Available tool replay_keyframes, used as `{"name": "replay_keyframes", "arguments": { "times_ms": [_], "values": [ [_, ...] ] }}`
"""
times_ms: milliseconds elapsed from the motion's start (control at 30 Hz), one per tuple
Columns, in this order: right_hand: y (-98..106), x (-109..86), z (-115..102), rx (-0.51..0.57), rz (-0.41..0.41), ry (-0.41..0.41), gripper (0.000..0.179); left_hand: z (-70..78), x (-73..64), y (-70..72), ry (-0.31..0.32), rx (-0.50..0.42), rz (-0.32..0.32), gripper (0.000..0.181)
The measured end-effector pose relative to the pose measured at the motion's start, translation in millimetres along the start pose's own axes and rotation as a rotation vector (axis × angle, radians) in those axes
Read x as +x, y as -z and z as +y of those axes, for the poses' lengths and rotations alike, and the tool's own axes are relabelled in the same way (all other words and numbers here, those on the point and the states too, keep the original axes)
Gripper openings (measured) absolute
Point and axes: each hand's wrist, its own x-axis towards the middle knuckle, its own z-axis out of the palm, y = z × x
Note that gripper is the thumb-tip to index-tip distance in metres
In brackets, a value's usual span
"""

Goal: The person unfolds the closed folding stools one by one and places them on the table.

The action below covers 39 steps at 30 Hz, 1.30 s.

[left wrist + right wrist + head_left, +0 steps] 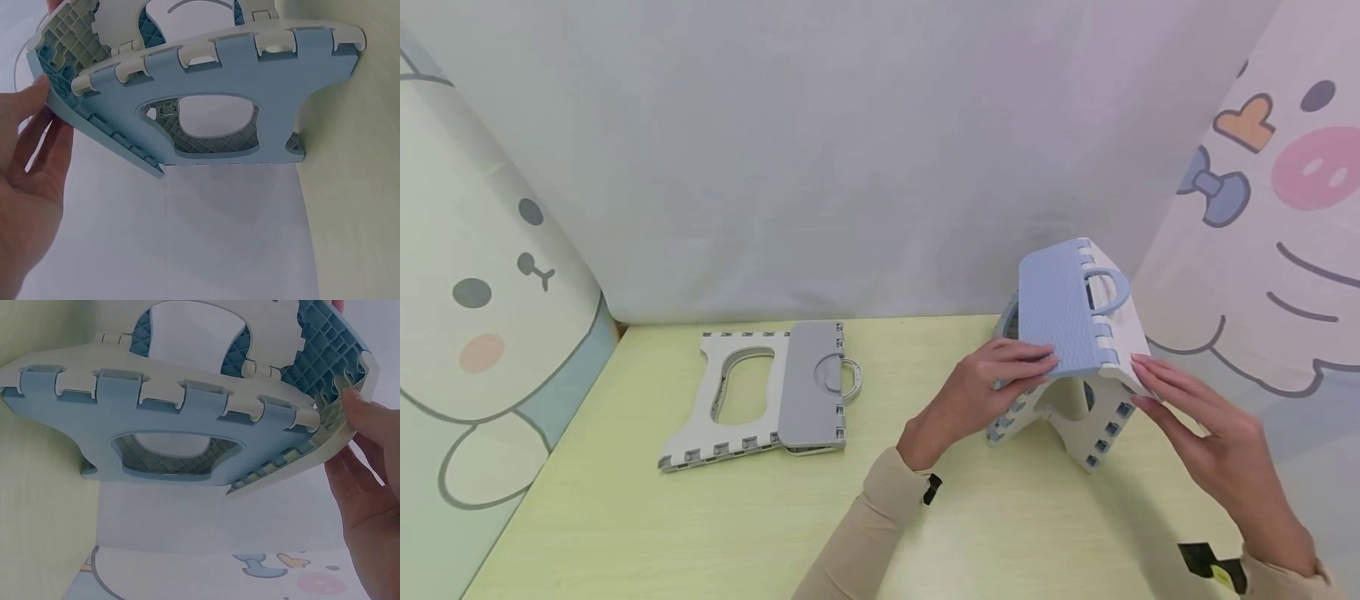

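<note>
A blue and white folding step stool (1056,308) stands on its legs at the right, partly folded. Its two seat halves slope down from a raised middle hinge, where a blue carry handle (1120,292) sticks up. My left hand (973,387) pinches the near outer edge of the blue seat half, thumb underneath in the left wrist view. With my right hand (1217,425) I hold the outer edge of the white seat half (1116,308) between thumb and fingers. The right wrist view shows the ribbed underside (325,347) and a blue leg panel (97,425) with an oval cutout.
On the left of the pale yellow-green table (715,533) lies a second folding stool (808,383), grey and white, folded flat with its handle toward the right. Behind the table hangs a plain pale curtain (820,167). Cartoon-printed cloth (1247,275) borders both sides.
</note>
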Motion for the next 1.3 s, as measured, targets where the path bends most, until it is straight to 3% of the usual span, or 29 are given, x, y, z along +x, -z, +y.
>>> {"name": "replay_keyframes", "arguments": {
  "times_ms": [833,1300],
  "values": [
    [1.2,-0.2,0.2,-0.084,-0.002,0.048,0.05,3.3,1.0,2.7,-0.022,0.123,-0.04,0.029],
    [3.2,-0.3,2.8,-0.082,-0.009,0.061,0.049,4.5,2.0,4.1,-0.023,0.138,-0.06,0.029]
  ]
}}
